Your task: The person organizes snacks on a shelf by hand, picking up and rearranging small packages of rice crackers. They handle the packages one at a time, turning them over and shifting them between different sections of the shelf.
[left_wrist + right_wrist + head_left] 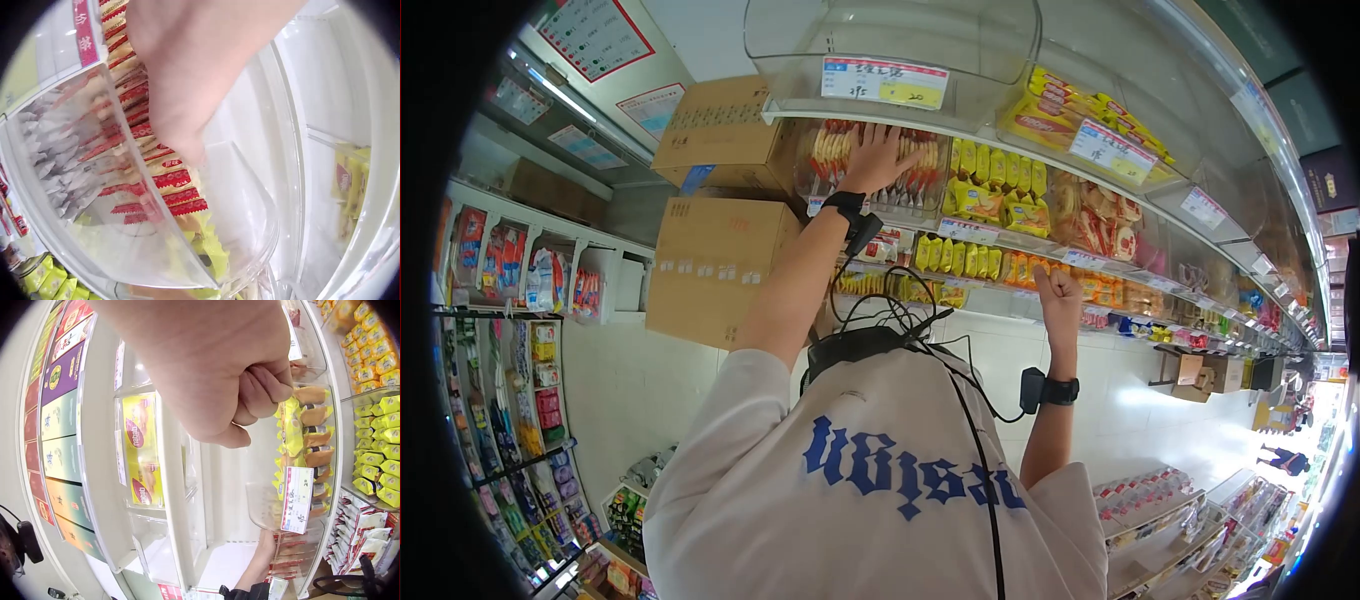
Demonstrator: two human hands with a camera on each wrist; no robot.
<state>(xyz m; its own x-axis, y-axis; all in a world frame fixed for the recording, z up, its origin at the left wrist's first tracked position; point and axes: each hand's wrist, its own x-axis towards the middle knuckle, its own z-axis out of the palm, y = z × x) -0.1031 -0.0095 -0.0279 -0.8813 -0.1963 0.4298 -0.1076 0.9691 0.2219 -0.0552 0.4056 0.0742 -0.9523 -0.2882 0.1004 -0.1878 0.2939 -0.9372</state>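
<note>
Touching packets (172,180), left hand (874,160), yellow packs (141,447) ("nabati")

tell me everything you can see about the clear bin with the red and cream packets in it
The clear bin looks like stiff, see-through plastic, with a thin rim. It stands on the shelving beside brown cardboard boxes. Red-and-cream wrapped packets are lined up closely inside, and the left hand lies over them, fingers spread. The bin's floor is hidden.
</note>
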